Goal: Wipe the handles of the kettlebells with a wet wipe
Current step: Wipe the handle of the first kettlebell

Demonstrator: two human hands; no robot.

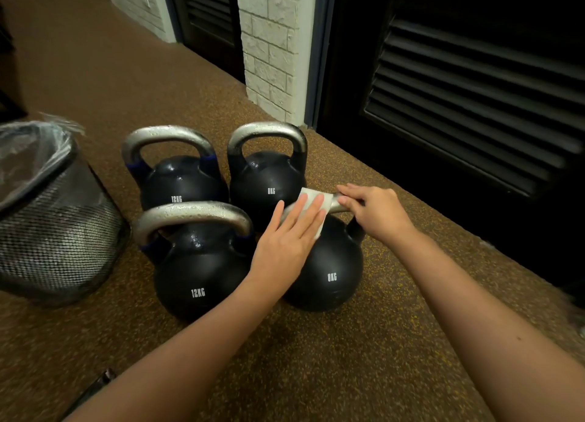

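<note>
One upright kettlebell, handle lying left-right.

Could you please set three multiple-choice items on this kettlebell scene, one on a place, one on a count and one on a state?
1. Where does the mesh bin stand?
A. Left of the kettlebells
B. Right of the kettlebells
C. Between the kettlebells

2. How many kettlebells are marked 12KG?
A. One
B. Two
C. Four

3. How does the left hand meet the wet wipe?
A. It hangs clear of it
B. It crumples it in a fist
C. It presses it flat-fingered on the handle

Answers:
1 A: the bin sits at the left edge, beside the near 12KG kettlebell.
2 B: the near and the far 12KG kettlebell bear that mark; the other two read 8KG.
3 C: straight fingers lie over the wipe on the near 8KG kettlebell, while the right hand holds the handle.
</note>
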